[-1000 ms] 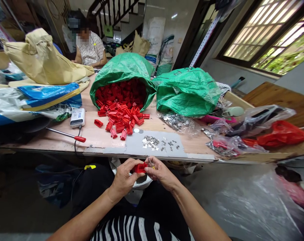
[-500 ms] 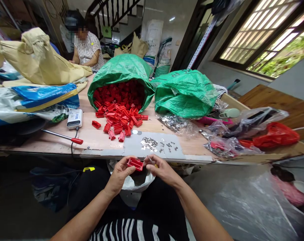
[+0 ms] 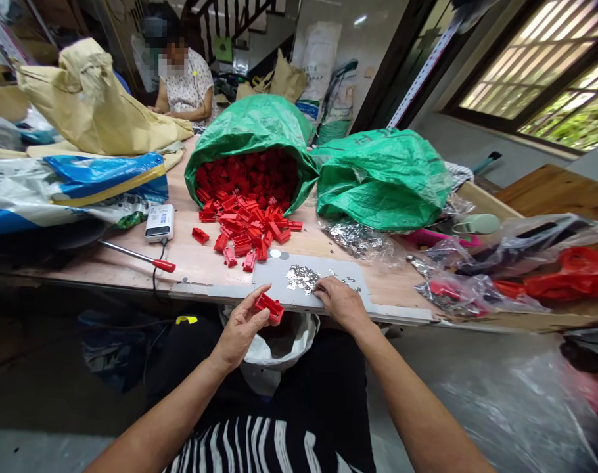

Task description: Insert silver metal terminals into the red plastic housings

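My left hand [image 3: 240,328] grips a red plastic housing [image 3: 269,307] between thumb and fingers, its hollow side facing up, just in front of the table edge. On the grey board [image 3: 269,279], my right hand [image 3: 342,301] has its fingertips pinched together by the right side of a pile of small metal pieces [image 3: 301,278]. Whatever lies between those fingertips is hidden. A few loose metal pieces show behind that hand. Below the table edge, a white bag [image 3: 279,358] hangs open between my legs.
Red housings [image 3: 244,226] spill from a green sack [image 3: 250,118]; a second green sack [image 3: 382,177] lies to the right. Nearby are a white power bank [image 3: 160,222], a red-tipped metal rod [image 3: 136,256] and plastic bags [image 3: 471,289]. Another person [image 3: 188,85] sits at the back left.
My right hand has moved away from the red housing, forward and right to the metal pieces. My left hand still holds the housing, now tilted. The whole view has shifted slightly.
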{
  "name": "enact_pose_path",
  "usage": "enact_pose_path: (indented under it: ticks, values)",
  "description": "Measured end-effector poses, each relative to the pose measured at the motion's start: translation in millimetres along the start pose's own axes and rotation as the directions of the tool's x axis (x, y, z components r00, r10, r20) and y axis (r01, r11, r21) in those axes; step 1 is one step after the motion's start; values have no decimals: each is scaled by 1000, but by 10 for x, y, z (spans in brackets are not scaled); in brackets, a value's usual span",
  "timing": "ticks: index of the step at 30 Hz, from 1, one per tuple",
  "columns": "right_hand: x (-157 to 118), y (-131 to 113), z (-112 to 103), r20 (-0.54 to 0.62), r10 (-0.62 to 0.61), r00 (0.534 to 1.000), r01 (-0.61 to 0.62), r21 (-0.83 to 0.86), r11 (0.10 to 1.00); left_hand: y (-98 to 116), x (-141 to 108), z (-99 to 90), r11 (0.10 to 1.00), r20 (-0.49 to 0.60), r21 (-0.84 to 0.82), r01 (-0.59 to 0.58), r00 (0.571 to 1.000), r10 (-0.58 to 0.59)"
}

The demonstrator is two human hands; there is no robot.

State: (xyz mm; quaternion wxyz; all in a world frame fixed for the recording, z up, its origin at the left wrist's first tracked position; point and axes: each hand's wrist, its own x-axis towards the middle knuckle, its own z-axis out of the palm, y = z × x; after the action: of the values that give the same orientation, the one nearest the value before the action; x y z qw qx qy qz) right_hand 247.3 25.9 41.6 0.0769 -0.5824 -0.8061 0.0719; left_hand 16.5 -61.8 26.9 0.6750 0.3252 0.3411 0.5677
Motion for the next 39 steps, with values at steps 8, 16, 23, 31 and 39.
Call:
enact_pose_path:
  ticks: [8,16,23,31,39]
  values:
    - [-33,-8,-35,-45,-2,999,7,97,995,-49,7,-55,999,30,32,-37,999,36]
    - [-155,-317,-173,-63,-11,998,44,562,826,-50,-2,-30,999,21,18,-37,999,37]
    - [-285,-722,-178,-11,-138,990,80,860,504,-27,2,43,993,2,-116,10,1000,-10]
    - [-320,-744,-64,-60,-203,977,170,797,580,18,10,62,985,12,-165,47,999,-46]
    - [-376,-670,-119,51,-251,967,96,836,540,16,18,77,995,16,-93,48,999,-46]
